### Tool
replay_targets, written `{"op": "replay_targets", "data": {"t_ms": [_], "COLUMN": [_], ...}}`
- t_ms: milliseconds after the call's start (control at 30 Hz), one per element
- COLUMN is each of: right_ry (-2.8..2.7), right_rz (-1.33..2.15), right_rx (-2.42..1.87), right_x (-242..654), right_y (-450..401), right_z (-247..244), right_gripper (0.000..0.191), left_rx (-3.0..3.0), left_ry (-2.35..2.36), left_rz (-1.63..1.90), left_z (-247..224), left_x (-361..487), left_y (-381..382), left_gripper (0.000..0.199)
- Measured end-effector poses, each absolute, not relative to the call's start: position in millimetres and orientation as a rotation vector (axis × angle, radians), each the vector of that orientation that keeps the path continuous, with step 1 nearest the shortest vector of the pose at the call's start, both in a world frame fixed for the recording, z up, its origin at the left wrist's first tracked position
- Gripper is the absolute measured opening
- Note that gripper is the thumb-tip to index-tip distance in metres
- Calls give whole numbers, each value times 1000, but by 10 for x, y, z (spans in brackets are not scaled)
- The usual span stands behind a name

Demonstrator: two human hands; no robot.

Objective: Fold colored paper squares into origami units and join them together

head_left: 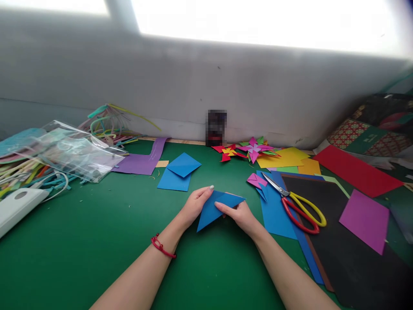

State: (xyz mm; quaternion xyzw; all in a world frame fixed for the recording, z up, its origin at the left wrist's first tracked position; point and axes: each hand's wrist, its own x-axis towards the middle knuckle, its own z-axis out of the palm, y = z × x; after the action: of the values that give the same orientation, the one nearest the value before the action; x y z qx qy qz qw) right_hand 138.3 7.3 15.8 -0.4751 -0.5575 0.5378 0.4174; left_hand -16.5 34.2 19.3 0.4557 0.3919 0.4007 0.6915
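blue paper point(209, 212) held; box lettering point(372, 138) blurred

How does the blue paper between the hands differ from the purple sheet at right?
The blue paper is gripped by the left hand and the right hand; the purple sheet lies untouched. The blue paper looks triangular; the purple sheet has four corners. Both look single-coloured.

1. Well left of my fingers point(223, 208), I'm seeing a white device point(21, 207) lying flat.
2. Beyond it, a clear plastic bag point(74, 150) is resting among coloured strands point(13, 175).
3. Straight ahead of my fingers, a blurred dark object point(216, 128) is standing by the wall point(155, 82).
4. Ahead and to my fingers' right, paper flowers point(254, 148) are lying together.
5. Far right of them, a patterned box point(374, 137) is sitting behind a red sheet point(358, 170).
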Motion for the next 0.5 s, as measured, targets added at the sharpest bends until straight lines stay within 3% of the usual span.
{"op": "replay_targets", "data": {"t_ms": [500], "right_ry": [-1413], "right_rz": [1393], "right_rx": [-1122], "right_x": [1380], "right_y": [75], "right_z": [207], "right_gripper": [21], "left_rx": [854], "left_ry": [660], "left_rz": [699], "left_z": [254], "left_x": [-175], "left_y": [320], "left_gripper": [36]}}
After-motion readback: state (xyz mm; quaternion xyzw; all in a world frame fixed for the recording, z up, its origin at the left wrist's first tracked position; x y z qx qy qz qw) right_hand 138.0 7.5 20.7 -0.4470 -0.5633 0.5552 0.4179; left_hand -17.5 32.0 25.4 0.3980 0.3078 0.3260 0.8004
